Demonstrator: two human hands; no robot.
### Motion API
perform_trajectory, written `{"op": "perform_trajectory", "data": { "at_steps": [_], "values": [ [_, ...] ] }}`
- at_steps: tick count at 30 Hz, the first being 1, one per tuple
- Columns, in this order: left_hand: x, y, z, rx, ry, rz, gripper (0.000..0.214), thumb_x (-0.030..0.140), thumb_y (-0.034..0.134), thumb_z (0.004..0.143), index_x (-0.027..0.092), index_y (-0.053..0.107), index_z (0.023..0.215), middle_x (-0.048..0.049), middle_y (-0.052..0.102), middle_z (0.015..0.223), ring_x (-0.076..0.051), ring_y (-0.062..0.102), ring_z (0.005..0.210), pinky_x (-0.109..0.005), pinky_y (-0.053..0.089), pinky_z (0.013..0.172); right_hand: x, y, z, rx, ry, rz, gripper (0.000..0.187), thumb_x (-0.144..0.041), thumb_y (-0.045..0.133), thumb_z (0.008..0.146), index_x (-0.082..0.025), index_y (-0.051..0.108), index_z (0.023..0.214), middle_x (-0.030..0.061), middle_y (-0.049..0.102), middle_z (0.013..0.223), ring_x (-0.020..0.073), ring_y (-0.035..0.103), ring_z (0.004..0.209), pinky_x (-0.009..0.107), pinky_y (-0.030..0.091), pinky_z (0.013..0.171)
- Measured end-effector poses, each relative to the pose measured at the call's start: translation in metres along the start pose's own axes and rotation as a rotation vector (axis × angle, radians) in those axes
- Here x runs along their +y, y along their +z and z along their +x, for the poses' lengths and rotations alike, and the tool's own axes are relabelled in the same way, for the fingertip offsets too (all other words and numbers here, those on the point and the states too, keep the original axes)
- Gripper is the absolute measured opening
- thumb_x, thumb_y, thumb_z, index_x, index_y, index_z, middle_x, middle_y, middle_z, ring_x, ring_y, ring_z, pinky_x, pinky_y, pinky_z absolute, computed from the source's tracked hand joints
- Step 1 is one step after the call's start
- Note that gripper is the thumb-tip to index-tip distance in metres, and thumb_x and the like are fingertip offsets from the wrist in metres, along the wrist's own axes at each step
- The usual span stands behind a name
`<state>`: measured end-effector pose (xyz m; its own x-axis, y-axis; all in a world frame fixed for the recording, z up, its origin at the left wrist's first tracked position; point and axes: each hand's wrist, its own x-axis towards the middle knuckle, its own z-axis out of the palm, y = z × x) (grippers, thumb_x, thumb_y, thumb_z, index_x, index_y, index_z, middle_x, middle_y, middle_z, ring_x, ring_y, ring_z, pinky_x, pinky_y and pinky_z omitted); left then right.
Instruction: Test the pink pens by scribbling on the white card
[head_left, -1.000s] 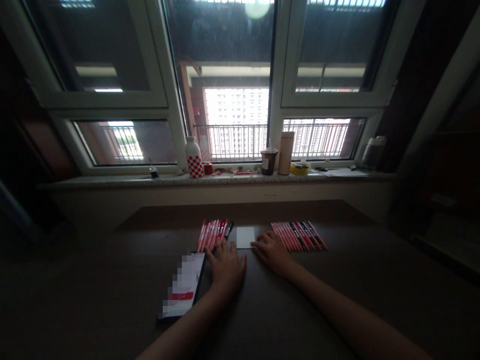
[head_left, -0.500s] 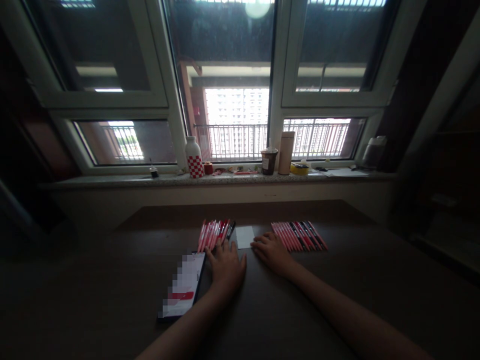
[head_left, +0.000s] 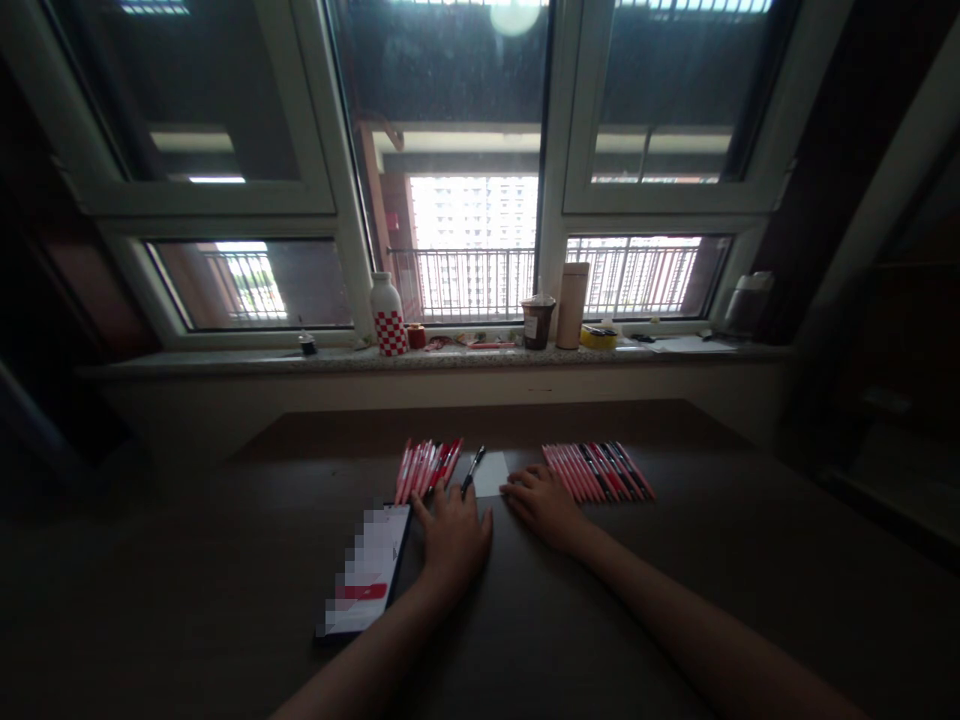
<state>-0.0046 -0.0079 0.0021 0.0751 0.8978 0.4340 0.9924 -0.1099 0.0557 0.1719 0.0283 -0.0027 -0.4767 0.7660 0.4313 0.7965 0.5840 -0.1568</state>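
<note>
My left hand lies on the table with its fingers spread. Its fingertips are at the near end of a black pen, which slants along the left edge of a small white card. Left of the pen is a bunch of pink and red pens or pencils, partly crossing each other. My right hand rests flat, fingers stretched out, with its fingertips at the card's near right corner. Under and beside its back edge runs a neat row of pink, red and black pens or pencils.
A phone with a lit screen lies beside my left wrist. On the windowsill behind the table stand a checkered bottle, a drink cup, a tan cylinder and a yellow tape roll.
The black pen has shifted right, away from the left bunch, to the left edge of the white card. Both hands have stayed almost in place.
</note>
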Motion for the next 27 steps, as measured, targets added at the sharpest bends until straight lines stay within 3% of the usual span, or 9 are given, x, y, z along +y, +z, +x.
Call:
{"op": "perform_trajectory", "data": {
  "at_steps": [10, 27],
  "values": [
    [-0.001, -0.01, 0.001, 0.037, 0.007, 0.058, 0.031, 0.029, 0.039, 0.087, 0.022, 0.065, 0.102, -0.0102, 0.061, 0.107, -0.028, 0.045, 0.108, -0.06, 0.017, 0.104, -0.001, 0.001, 0.001, -0.002, 0.054, -0.039, 0.029, -0.033, 0.047, 0.092, -0.029, 0.059, 0.118, 0.0042, 0.059, 0.119, 0.0263, 0.041, 0.113, 0.043, 0.033, 0.095],
    [0.001, -0.017, 0.004, 0.052, -0.059, 0.088, 0.031, 0.027, 0.037, 0.088, 0.022, 0.064, 0.104, -0.0097, 0.059, 0.099, -0.025, 0.049, 0.098, -0.053, 0.022, 0.102, 0.003, 0.005, 0.001, 0.008, 0.056, -0.038, 0.033, -0.035, 0.048, 0.092, -0.03, 0.055, 0.124, 0.0041, 0.056, 0.125, 0.0275, 0.04, 0.115, 0.045, 0.034, 0.096]
  ]
}}
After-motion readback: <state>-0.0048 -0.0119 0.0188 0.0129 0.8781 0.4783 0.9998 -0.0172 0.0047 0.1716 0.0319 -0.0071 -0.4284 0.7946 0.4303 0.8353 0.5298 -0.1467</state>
